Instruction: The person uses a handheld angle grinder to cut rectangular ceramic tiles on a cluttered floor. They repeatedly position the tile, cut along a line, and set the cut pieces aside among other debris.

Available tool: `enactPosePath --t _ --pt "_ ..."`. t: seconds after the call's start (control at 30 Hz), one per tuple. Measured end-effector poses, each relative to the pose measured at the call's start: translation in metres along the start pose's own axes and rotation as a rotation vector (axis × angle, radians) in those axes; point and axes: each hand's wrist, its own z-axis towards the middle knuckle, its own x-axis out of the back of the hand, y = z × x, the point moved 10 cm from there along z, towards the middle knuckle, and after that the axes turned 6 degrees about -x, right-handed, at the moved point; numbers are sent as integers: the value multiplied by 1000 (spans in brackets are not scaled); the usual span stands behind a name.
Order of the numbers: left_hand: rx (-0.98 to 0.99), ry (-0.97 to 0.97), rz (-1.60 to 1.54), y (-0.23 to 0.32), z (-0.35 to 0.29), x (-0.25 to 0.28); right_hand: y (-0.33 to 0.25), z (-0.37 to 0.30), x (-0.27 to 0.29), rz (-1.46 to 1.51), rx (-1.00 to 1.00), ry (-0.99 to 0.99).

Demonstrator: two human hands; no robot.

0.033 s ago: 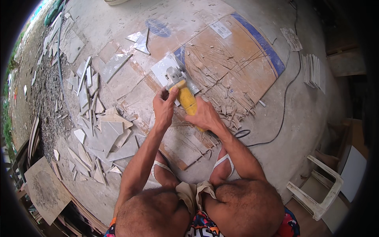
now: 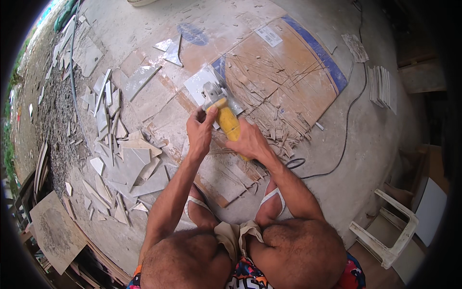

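A yellow angle grinder [image 2: 227,123] with a grey metal head is held over a piece of white tile [image 2: 194,86] lying on flattened cardboard. My right hand [image 2: 251,140] wraps round the grinder's body near its rear end. At the front of the yellow body, my left hand [image 2: 199,129] is closed, its thumb pressed on the grinder just behind the head. The left fingertips are partly hidden, beside the tile's near edge. The grinder's disc lies on the head's right side and shows only in part, blurred against the tile.
Broken tile pieces [image 2: 137,164] are heaped on the left. Scored cardboard [image 2: 298,62] with tile slivers spreads ahead. A black cord [image 2: 344,144] curves along the right, near stacked tile strips [image 2: 381,86]. A white plastic stool [image 2: 385,231] lies at lower right. My sandalled feet flank the cardboard's near end.
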Motion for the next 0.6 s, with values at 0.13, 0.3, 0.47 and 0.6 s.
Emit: enactPosePath --t 0.13,0.3,0.47,0.6 --pt "22 -9 -13 -1 -4 -1 2 -2 -1 5 30 18" --pt "-14 -8 -5 4 -3 -6 3 0 2 21 61 38" --pt "-15 -8 -19 2 -4 -7 7 -2 1 6 32 19" --pt "36 -39 -39 -4 -7 -7 8 -6 1 13 38 30"
